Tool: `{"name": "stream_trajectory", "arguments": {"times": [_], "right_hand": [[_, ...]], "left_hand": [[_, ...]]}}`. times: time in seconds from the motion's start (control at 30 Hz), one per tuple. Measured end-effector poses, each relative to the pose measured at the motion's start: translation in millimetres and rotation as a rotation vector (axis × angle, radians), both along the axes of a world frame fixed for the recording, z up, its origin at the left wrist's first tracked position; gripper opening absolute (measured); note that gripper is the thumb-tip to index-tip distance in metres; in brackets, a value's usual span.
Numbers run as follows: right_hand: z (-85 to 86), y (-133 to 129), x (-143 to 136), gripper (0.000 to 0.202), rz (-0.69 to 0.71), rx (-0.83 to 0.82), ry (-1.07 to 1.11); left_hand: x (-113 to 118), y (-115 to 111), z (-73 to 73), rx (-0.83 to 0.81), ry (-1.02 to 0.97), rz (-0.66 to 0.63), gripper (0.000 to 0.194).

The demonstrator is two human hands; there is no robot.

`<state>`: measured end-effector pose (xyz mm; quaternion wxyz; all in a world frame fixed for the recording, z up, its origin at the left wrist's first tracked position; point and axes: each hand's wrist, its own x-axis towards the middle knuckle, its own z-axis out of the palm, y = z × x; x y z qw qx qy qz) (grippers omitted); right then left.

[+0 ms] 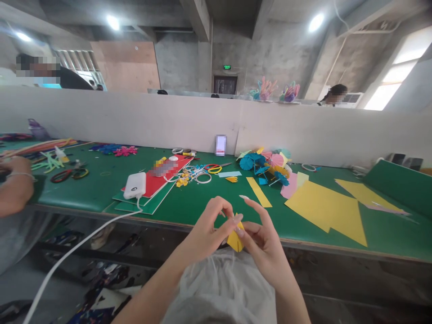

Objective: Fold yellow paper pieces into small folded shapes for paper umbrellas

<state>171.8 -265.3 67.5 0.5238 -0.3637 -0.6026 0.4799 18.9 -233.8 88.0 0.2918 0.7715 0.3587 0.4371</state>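
Observation:
Between my two hands, just over the table's front edge, is a small folded piece of yellow paper (235, 242). My left hand (216, 223) pinches its upper part between thumb and fingers. On the other side, my right hand (259, 231) grips it with the thumb against the paper, its index finger raised and stretched out. Part of the paper is hidden behind my fingers. On the table beyond lie a yellow paper strip (259, 192), a small cut yellow piece (231, 179) and a light blue strip (230, 174).
Large yellow sheets (327, 209) lie at the right, near a pile of colourful paper umbrellas (265, 164). Yellow-handled scissors (213, 169), a tape roll (203, 178) and a white power bank (135, 185) with a cable are left of centre. A co-worker's arm (15, 186) rests at far left.

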Motion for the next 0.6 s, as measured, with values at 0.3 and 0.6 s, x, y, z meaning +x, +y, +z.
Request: {"name": "stream_trajectory", "arguments": {"times": [0.3, 0.6], "right_hand": [[0.9, -0.6, 6.8, 0.049, 0.054, 0.024, -0.086], [0.1, 2.4, 6.8, 0.050, 0.033, -0.035, -0.045]], "left_hand": [[1.7, 12.5, 17.8, -0.024, 0.135, -0.126, 0.030], [7.6, 10.8, 5.5, -0.014, 0.162, -0.069, 0.035]]}}
